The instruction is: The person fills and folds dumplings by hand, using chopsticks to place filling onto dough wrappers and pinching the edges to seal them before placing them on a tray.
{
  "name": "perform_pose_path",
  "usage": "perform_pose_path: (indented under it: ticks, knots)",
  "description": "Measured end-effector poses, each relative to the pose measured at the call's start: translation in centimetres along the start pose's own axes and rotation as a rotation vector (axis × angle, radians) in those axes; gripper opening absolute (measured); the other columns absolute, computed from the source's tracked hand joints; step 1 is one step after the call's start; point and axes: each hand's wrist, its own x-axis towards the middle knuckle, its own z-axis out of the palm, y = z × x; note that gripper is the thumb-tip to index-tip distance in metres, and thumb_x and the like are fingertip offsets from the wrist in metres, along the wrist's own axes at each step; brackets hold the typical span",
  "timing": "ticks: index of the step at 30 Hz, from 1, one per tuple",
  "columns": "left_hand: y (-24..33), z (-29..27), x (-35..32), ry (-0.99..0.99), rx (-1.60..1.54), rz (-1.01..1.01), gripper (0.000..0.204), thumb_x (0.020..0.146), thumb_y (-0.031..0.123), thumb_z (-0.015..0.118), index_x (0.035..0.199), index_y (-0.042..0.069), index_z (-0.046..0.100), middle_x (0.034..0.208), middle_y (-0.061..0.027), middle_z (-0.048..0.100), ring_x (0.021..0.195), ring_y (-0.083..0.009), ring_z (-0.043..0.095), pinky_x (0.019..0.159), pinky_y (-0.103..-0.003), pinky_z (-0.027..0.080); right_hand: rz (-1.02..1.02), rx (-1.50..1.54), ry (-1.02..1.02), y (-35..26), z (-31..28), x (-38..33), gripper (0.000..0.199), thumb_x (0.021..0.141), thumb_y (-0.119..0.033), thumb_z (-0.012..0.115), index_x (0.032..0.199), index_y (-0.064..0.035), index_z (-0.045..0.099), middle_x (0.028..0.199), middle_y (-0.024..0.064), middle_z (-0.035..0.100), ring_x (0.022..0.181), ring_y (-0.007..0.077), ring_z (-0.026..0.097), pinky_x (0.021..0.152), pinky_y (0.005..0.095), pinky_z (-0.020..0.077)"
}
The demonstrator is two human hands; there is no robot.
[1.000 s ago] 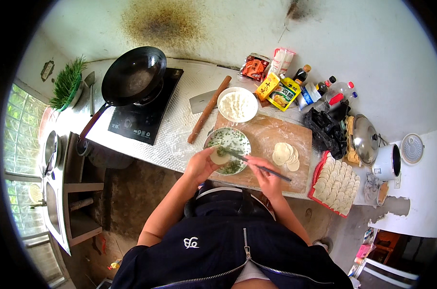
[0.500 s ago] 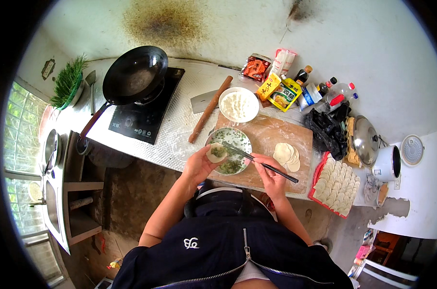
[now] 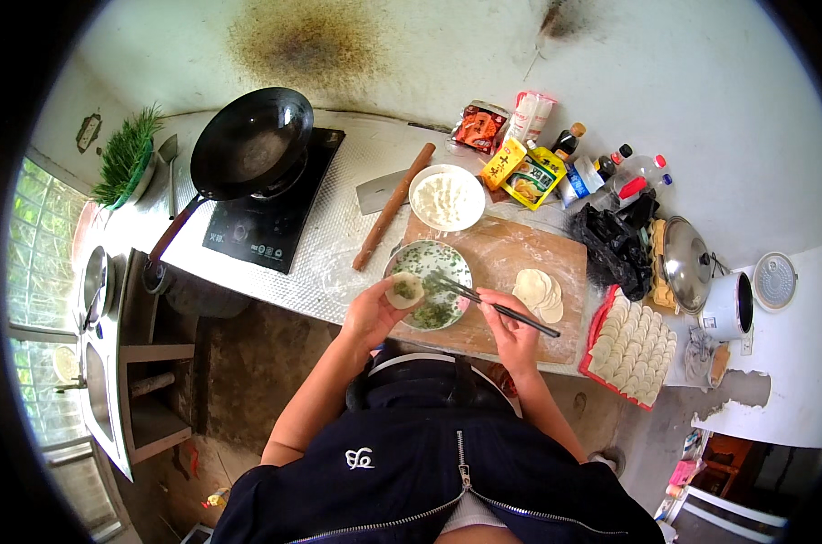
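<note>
My left hand (image 3: 371,315) holds a round dumpling wrapper (image 3: 404,291) with a small heap of green filling in its middle, at the left rim of a white bowl (image 3: 463,263). In my right hand (image 3: 512,334) is a pair of dark chopsticks (image 3: 517,314), their tips over the bowl. Chopped green filling (image 3: 433,315) lies in the bowl and clings to its sides. To the right, a stack of round wrappers (image 3: 539,292) rests on the floured wooden board (image 3: 501,251). My fingers are closed on both things.
A bowl of flour (image 3: 447,198), a rolling pin (image 3: 393,208) and a cleaver (image 3: 382,191) sit beyond. Rows of folded dumplings (image 3: 633,349) fill a red-edged tray at right. A wok (image 3: 252,143) stands on the cooktop (image 3: 266,231); seasoning packets (image 3: 533,179) and bottles line the wall.
The chopsticks' tips have moved away from the wrapper, slightly right and down over the bowl. My left hand still holds the filled wrapper in nearly the same place.
</note>
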Motion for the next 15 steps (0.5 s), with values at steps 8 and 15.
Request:
perform_pose_path:
  ticks: [8, 15]
  knots:
    - [-0.1, 0.3, -0.2, -0.057, 0.003, -0.083, 0.040, 0.102, 0.015, 0.038, 0.127, -0.014, 0.043, 0.123, -0.0264, 0.056, 0.113, -0.0366, 0.059, 0.101, -0.046, 0.050, 0.293, 0.370, -0.013, 1.5, 0.0, 0.4, 0.017, 0.093, -0.004, 0.059, 0.108, 0.0027, 0.063, 0.109, 0.0165, 0.066, 0.092, 0.0185, 0.066, 0.082, 0.0304, 0.0560]
    - [-0.1, 0.5, -0.8, -0.067, -0.034, -0.123, 0.036, 0.100, 0.011, 0.042, 0.124, -0.016, 0.044, 0.123, -0.0259, 0.056, 0.113, -0.0343, 0.058, 0.102, -0.048, 0.049, 0.409, 0.405, -0.006, 3.0, -1.0, 0.2, 0.016, 0.093, -0.006, 0.059, 0.107, 0.0014, 0.063, 0.108, 0.0163, 0.067, 0.089, 0.0186, 0.067, 0.081, 0.0321, 0.0569]
